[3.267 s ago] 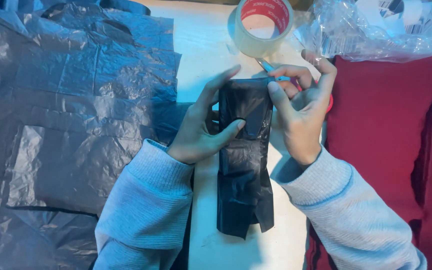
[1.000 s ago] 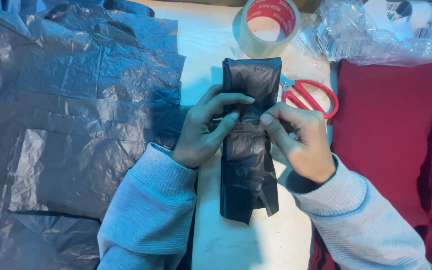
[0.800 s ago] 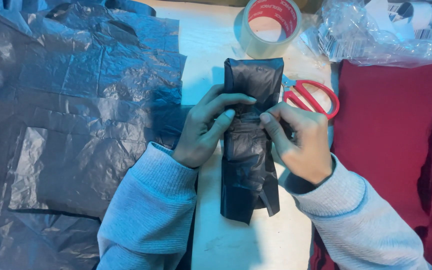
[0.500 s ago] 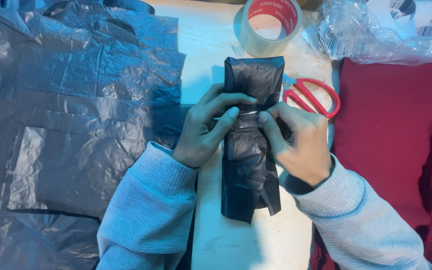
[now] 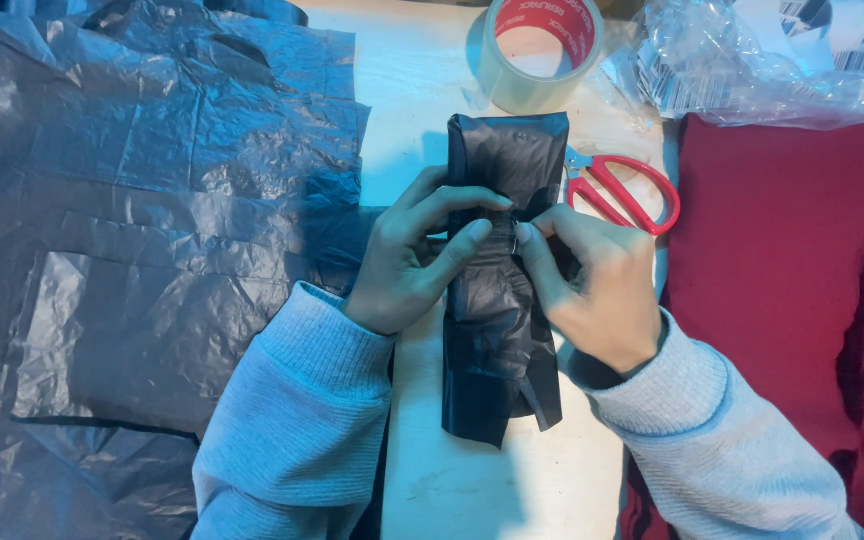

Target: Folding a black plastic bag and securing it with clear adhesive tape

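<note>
pressing in from both sides, the left hand (image 5: 407, 265) and right hand (image 5: 597, 285) now meet at the middle of the black plastic-wrapped bundle (image 5: 502, 290). since a few seconds ago the right hand has let go of the red scissors (image 5: 622, 190), which lie on the surface (image 5: 422, 110) just beside the bundle. both sets of fingers (image 5: 472, 235) are pressed together, pinching the wrap at its waist; it looks like the cutting is over and the wrap is being closed. the bundle lies flat between the forearms, long axis running away from the person, far end pointing at the tape roll (image 5: 537, 50). crumpled grey plastic sheeting (image 5: 152, 200) lies to the left, red cloth (image 5: 782, 260) to the right.
</note>
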